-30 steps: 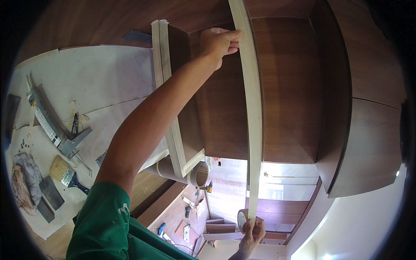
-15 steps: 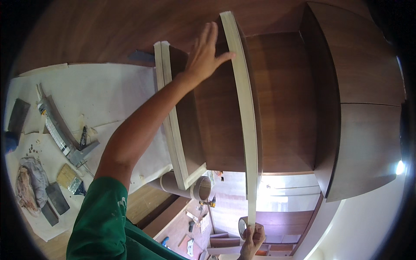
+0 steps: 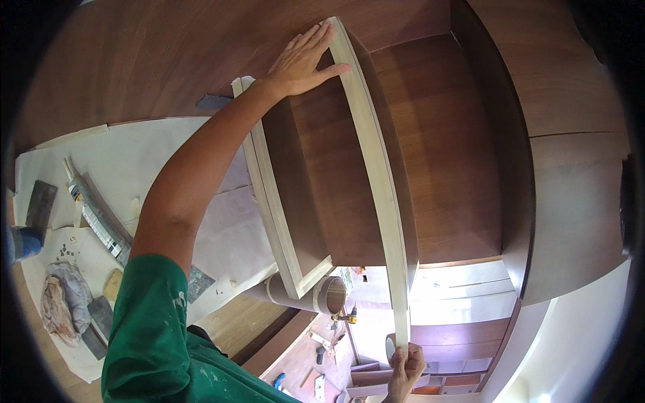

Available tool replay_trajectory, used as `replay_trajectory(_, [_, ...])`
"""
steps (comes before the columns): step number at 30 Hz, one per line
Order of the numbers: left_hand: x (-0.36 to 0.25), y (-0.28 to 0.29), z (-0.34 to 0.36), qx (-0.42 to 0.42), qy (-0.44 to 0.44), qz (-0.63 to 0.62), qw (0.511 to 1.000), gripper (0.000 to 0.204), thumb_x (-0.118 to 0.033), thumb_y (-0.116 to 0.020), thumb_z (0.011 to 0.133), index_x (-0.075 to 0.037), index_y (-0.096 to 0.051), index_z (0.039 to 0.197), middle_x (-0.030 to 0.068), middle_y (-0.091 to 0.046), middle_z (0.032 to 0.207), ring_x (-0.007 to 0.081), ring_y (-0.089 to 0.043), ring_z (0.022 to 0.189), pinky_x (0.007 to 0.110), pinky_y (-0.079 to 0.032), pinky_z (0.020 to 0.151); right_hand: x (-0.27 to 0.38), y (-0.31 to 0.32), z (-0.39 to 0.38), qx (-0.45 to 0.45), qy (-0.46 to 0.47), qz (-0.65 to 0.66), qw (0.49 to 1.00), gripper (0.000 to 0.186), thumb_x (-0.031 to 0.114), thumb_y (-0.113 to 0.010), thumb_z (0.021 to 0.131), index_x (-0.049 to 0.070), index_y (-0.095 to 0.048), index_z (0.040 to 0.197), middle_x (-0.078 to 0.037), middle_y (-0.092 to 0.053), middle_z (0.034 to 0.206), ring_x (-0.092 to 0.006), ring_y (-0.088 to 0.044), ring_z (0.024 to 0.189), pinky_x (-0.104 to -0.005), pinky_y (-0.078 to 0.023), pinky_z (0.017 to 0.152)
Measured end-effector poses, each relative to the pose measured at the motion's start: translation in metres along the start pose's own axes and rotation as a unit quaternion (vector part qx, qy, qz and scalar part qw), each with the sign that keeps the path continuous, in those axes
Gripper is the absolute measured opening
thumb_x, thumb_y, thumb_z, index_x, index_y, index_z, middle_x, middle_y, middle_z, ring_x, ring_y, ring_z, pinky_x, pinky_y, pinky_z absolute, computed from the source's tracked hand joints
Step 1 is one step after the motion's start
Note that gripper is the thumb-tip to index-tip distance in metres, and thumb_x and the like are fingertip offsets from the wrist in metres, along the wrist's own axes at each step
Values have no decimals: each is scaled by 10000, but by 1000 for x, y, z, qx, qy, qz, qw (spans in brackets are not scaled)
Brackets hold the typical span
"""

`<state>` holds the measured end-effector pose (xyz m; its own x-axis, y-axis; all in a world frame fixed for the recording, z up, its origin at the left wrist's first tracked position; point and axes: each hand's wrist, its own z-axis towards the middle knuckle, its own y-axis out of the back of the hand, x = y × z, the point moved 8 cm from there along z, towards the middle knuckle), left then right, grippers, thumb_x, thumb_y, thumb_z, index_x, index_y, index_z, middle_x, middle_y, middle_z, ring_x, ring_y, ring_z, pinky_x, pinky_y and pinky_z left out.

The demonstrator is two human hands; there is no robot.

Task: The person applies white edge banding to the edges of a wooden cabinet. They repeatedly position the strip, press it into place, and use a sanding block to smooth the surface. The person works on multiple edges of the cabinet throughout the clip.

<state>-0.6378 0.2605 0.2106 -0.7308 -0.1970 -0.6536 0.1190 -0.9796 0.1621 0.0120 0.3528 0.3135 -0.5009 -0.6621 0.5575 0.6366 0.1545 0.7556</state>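
The left hand [image 3: 302, 62] had spread wide on the shelf edge [image 3: 369, 138]—likely steadying the tape [image 3: 401, 327]—right hand [image 3: 407, 369] gripping its roll [image 3: 390, 350].

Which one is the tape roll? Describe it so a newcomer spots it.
Find the dark wooden shelving, then follow the longer pale edge down to its lower end. The tape roll is there, in the right hand; unlike the wider brown tube nearby, a pale strip runs from it.
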Motion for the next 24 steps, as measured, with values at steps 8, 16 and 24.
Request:
replay_trajectory(8, [-69,1,-98,-166,132,-290,933,741,-417,-710,975,17,-445,1514,226,-521,1482,306,-525,1361,422,-446,1106,-2,-12,10,-2,33,20,999,223,220,-690,1017,30,-588,959,41,-493,678,-31,-401,593,-209,-295,517])
replay_trajectory(16, [-146,-33,-164,-90,389,-678,618,303,-332,-679,1018,-37,-647,1081,56,-684,929,120,-652,849,283,-522,768,-5,-12,10,2,43,0,999,230,231,-684,1023,15,-613,989,43,-492,670,-26,-390,571,-205,-278,500])
replay_trajectory(24, [-145,-23,-157,-93,389,-694,599,227,-319,-689,1011,-93,-680,1033,-19,-665,913,77,-600,798,263,-473,729,3,-7,-2,2,62,8,998,236,220,-685,1021,0,-601,1012,28,-506,658,-37,-406,565,-214,-296,494])
